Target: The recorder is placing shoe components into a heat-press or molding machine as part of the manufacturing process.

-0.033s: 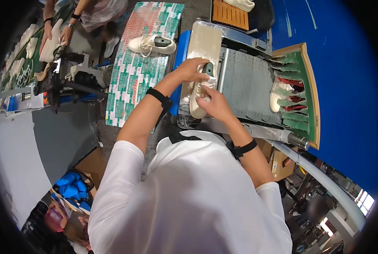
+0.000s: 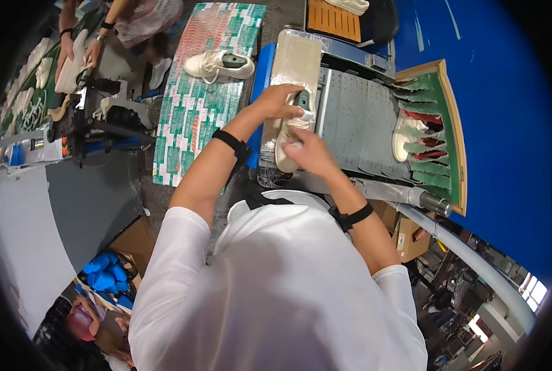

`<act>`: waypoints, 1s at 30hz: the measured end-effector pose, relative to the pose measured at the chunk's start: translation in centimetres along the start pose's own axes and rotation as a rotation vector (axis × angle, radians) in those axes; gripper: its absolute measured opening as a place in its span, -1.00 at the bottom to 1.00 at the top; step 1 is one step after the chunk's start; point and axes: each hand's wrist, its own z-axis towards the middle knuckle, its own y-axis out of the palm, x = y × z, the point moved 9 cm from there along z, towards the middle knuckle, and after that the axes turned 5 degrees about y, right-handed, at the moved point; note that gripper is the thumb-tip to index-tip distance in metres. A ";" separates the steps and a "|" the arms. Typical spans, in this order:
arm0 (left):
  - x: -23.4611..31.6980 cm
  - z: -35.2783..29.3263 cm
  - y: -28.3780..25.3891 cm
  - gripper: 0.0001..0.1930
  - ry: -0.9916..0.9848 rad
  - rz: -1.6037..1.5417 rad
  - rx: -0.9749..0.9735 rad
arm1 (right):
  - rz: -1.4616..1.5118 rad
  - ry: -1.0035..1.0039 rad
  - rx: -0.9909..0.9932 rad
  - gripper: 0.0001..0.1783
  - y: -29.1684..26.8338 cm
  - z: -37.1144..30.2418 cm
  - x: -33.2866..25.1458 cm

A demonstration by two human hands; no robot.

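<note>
1. Patterned counter (image 2: 192,133): second shoe (image 2: 218,67) lies toward the far right.
2. Left hand (image 2: 279,101): position unchanged; thumb and fingers span the opening of the shoe (image 2: 281,156), apparently holding it.
3. Shoe: on the beige counter (image 2: 299,57), toe toward the near edge.
4. Right hand (image 2: 311,153): changed; now blurred over the shoe's front. Cannot tell whether its fingers grip. Judged: handling under way, shoe undisturbed.
5. Conveyor (image 2: 350,117): third shoe (image 2: 401,142) at right end.

Brown cardboard box (image 2: 407,245), blue bundle (image 2: 104,272)
</note>
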 end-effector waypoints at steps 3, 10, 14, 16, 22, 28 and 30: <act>0.5 0.2 0.4 -0.19 -0.129 -0.006 -0.058 | 0.016 -0.167 -0.156 -0.31 5.8 -2.3 -3.6; 0.8 -0.8 0.9 -0.06 -0.126 -0.201 -0.060 | -0.179 -0.108 0.242 -0.14 -2.5 -4.1 -0.7; 0.6 -0.9 2.2 0.03 -0.145 -0.258 0.013 | -0.207 -0.080 0.277 -0.13 -3.0 -3.6 1.1; -0.1 -1.2 2.6 -0.01 -0.221 -0.257 0.053 | -0.247 -0.097 0.276 -0.12 -2.7 -3.6 1.9; -0.8 -1.1 2.9 -0.13 -0.165 -0.452 0.137 | -0.535 -0.206 0.249 -0.10 -3.5 -7.5 0.2; 0.2 -1.1 2.6 -0.15 -0.131 -0.336 0.179 | -0.384 -0.128 0.139 -0.14 -3.0 -7.6 0.1; -0.1 -1.5 2.8 -0.15 -0.164 -0.394 0.167 | -0.367 -0.171 0.243 -0.13 -3.7 -5.8 1.0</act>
